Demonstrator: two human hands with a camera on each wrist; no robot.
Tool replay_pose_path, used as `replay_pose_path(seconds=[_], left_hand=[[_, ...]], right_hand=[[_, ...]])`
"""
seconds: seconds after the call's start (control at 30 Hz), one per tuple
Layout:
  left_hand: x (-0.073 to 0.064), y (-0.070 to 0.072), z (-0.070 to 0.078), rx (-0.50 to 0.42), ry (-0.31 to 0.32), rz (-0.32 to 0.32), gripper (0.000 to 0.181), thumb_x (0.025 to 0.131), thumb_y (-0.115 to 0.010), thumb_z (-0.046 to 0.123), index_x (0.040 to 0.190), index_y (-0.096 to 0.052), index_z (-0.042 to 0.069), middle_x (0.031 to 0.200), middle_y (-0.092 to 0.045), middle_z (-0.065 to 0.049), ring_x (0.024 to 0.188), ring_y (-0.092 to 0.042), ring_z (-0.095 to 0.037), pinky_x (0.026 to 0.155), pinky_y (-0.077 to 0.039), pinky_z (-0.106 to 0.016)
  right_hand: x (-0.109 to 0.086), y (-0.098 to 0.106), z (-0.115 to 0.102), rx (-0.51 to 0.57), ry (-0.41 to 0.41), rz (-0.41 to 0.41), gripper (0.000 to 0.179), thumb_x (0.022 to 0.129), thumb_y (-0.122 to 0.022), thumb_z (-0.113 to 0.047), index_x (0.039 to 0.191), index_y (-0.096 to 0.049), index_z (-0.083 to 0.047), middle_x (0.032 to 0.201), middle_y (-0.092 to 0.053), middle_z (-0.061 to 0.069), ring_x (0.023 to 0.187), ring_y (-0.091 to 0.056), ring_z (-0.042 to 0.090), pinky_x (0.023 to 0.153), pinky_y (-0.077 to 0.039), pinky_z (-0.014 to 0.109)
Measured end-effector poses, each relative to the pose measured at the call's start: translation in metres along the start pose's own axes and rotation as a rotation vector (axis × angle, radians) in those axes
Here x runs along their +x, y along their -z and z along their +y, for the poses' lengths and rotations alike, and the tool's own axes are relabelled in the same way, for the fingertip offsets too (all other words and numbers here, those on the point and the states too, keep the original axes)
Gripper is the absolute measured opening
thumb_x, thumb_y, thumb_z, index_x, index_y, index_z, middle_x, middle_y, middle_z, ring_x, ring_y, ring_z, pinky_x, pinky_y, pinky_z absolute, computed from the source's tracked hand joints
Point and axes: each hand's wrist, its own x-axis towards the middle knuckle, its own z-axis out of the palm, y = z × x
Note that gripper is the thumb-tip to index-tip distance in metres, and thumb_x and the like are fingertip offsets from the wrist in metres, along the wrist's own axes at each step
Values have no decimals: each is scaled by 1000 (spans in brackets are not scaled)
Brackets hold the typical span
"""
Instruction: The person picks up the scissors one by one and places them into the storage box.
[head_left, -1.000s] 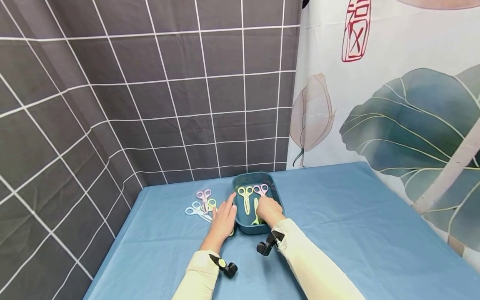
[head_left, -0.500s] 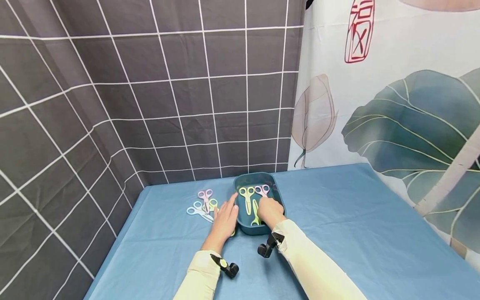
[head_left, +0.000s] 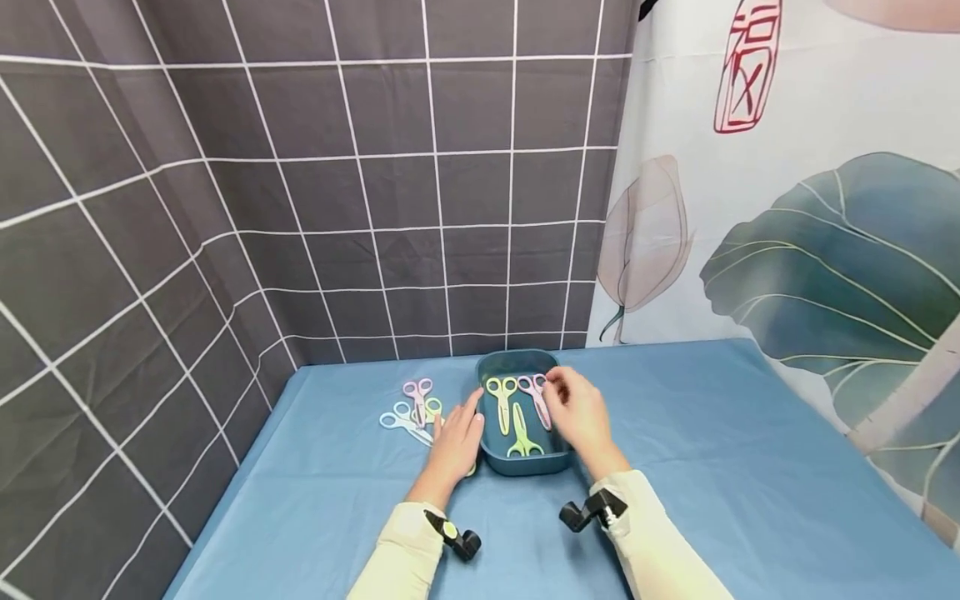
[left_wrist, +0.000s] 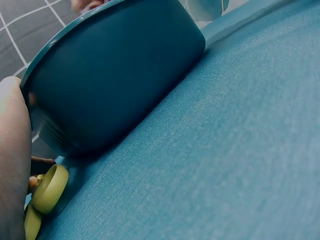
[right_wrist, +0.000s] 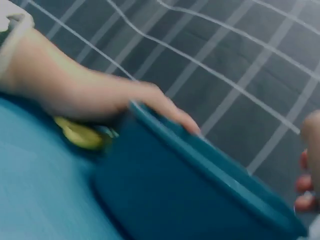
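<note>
My left hand [head_left: 456,437] lies along the left rim of a dark teal box [head_left: 525,467], fingers stretched out. A yellow scissors handle [left_wrist: 51,189] shows on the cloth beneath that hand; the rest is hidden. Over the box's right rim is my right hand [head_left: 581,417], fingers loosely bent, with nothing seen in them. Its fingertips are at the handles of pink scissors [head_left: 538,398]; whether they touch cannot be told. Also inside the box are yellow scissors [head_left: 503,404], handles toward the back, and green scissors [head_left: 521,432], handles toward the front.
Left of the box, a loose group of scissors lies on the blue cloth [head_left: 322,500]: pink scissors [head_left: 418,400], light blue scissors [head_left: 405,422] and yellow-green ones [head_left: 432,408] partly beneath. A grey checked curtain [head_left: 420,208] hangs behind, a printed white curtain [head_left: 675,100] to the right.
My right hand has moved up and right from inside the box to its right rim, uncovering the green scissors and the pink scissors' blades. The left hand stays at the rim.
</note>
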Motion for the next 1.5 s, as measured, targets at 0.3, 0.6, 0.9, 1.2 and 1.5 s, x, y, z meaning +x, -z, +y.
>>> replay_pose_path(seconds=[0.3, 0.6, 0.9, 1.2, 1.5], left_hand=[[-2, 6, -4, 16, 7, -16, 47, 110, -34, 29, 157, -38, 23, 155, -47, -10, 144, -38, -40, 119, -5, -66], [-1, 6, -4, 12, 14, -20, 47, 110, -36, 28, 157, -38, 25, 154, -48, -8, 143, -39, -40, 118, -5, -66], [0, 8, -3, -17, 5, -27, 49, 109, -37, 25, 158, -37, 24, 155, -47, -8, 141, -42, -40, 119, -3, -65], [1, 10, -1, -9, -5, -46, 50, 110, -36, 31, 159, -35, 26, 155, -47, -6, 143, -42, -37, 120, -2, -64], [2, 7, -1, 13, -13, -39, 50, 109, -38, 31, 158, -36, 25, 153, -49, -7, 142, -43, -38, 118, -4, -67]], right_hand=[[-21, 9, 55, 382, -201, -107, 53, 105, -48, -6, 156, -31, -1, 156, -39, 23, 142, -38, 43, 115, -30, 58], [-26, 6, 53, 348, -246, -235, 53, 106, -35, -8, 159, -33, -13, 161, -34, 17, 149, -29, 36, 120, -21, 57], [-27, 0, 54, 283, -126, -235, 60, 95, -37, 3, 154, -41, -7, 160, -37, 14, 150, -29, 34, 120, -21, 55], [-26, 4, 56, 235, 17, -211, 51, 91, -38, 7, 136, -59, 0, 156, -42, 17, 144, -36, 41, 115, -28, 33], [-25, 8, 64, 238, 45, -287, 49, 93, -37, 8, 139, -55, 1, 159, -35, 20, 147, -29, 42, 114, -18, 17]])
